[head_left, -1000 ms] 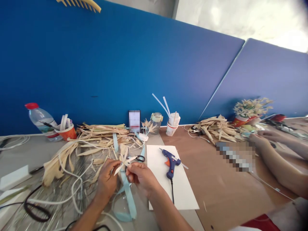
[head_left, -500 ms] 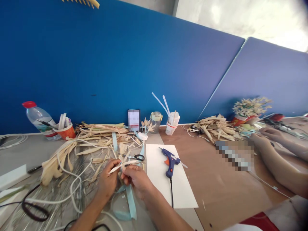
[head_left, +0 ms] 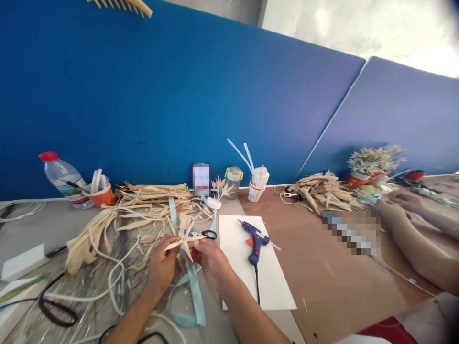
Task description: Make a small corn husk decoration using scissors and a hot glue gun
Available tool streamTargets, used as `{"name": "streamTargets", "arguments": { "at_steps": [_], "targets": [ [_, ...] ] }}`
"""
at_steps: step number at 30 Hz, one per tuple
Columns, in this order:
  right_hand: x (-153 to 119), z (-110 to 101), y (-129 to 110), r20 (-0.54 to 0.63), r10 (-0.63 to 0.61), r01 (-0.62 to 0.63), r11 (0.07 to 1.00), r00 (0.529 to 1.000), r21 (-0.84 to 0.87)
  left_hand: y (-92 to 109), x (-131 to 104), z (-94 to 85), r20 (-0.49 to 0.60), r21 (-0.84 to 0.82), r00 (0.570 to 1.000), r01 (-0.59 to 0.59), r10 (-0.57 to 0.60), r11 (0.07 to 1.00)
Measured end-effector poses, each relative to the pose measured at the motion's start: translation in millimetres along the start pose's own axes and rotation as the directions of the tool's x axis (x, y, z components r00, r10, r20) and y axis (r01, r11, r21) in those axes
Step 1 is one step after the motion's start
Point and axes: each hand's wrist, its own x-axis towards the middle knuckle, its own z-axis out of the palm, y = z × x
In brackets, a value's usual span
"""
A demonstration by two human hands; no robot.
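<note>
A pale corn husk flower, with narrow petals spread like a star, is pinched between my two hands. My left hand grips it from the left with fingers closed. On the other side my right hand closes its thumb and fingers on a petal. Just behind the flower lie scissors with black handles, partly hidden. A light blue ribbon loops on the table below my hands. Right of them, a blue glue gun rests on a white sheet.
Dried corn husks are heaped at the back. A bottle, an orange cup, a phone and a white cup stand along the blue partition. White cable winds at left. A co-worker's hands are at right.
The flower has turned so its spread petals now face up toward me. My right hand has shifted slightly right and up, its grip moving to the flower's right side.
</note>
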Motion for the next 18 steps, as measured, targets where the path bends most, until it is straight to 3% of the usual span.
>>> {"name": "streamTargets", "arguments": {
  "at_steps": [7,18],
  "targets": [
    [-1.8,3.3,-2.6,-0.023,0.033,-0.032,0.999,0.999,0.025,-2.3,-3.1,-0.5,0.032,0.051,0.988,-0.156,0.154,0.986],
    [-1.6,4.1,-3.4,-0.095,0.139,-0.132,0.988,0.986,0.076,-0.6,-5.5,-5.0,0.087,0.145,0.968,-0.247,0.236,0.958]
  ]
}}
